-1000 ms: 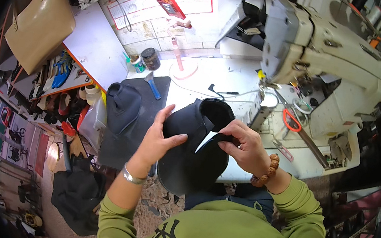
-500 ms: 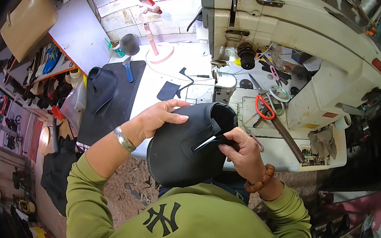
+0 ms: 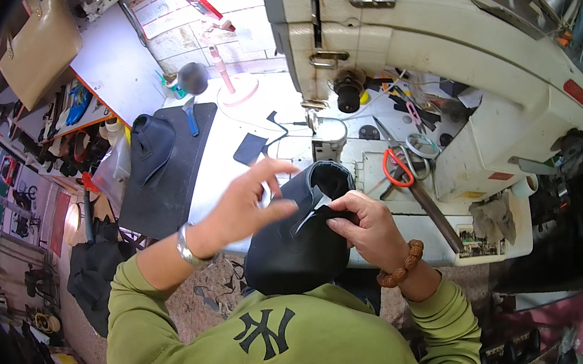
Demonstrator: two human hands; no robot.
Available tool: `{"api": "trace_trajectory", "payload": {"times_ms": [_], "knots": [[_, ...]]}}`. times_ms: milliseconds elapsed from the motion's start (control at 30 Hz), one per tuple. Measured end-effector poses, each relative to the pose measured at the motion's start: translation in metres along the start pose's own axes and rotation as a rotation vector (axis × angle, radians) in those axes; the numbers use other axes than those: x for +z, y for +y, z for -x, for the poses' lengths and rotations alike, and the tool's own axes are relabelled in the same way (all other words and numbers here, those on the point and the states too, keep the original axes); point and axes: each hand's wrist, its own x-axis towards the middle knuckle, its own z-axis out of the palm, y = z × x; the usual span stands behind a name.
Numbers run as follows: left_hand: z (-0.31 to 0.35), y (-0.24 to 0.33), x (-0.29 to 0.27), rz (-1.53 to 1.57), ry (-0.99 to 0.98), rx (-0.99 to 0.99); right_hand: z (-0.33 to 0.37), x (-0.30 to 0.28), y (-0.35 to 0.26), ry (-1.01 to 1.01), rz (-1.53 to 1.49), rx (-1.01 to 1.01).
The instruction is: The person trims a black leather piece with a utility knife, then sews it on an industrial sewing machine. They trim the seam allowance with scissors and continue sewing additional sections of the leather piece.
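Note:
A black shoe upper [image 3: 275, 258] lies in front of my chest, its round opening facing the sewing machine. My right hand [image 3: 367, 228] pinches the edge of a flap beside that opening, between thumb and fingers. A pale strip shows along the flap's underside. My left hand [image 3: 243, 205] hovers over the upper's left side, fingers spread and a little blurred, holding nothing. Whether its thumb brushes the upper I cannot tell.
A large cream sewing machine [image 3: 425, 42] stands ahead. Red-handled scissors [image 3: 398, 167] and a hammer [image 3: 436, 216] lie on its bed. To the left, a second black upper [image 3: 150, 146] and a blue-handled tool [image 3: 191, 117] rest on a dark mat [image 3: 157, 205]. A pink stand [image 3: 222, 68] is behind.
My left hand has let go of the upper's left side and lifted, fingers spreading. My right hand still pinches the flap, now raised so more of its pale underside shows.

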Motion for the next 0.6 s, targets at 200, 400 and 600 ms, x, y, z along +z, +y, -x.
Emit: {"api": "trace_trajectory", "payload": {"times_ms": [200,400,600], "knots": [[0.005,0.003,0.016,0.443,-0.305,-0.375,-0.021,0.009,-0.020,-0.211,-0.233,0.172],[0.003,-0.015,-0.014,0.501,-0.322,-0.555,-0.048,0.018,-0.011,-0.249,0.270,-0.054],[-0.017,-0.017,-0.040,0.359,-0.375,-0.601,-0.062,0.014,-0.006,-0.335,0.176,0.100]]}}
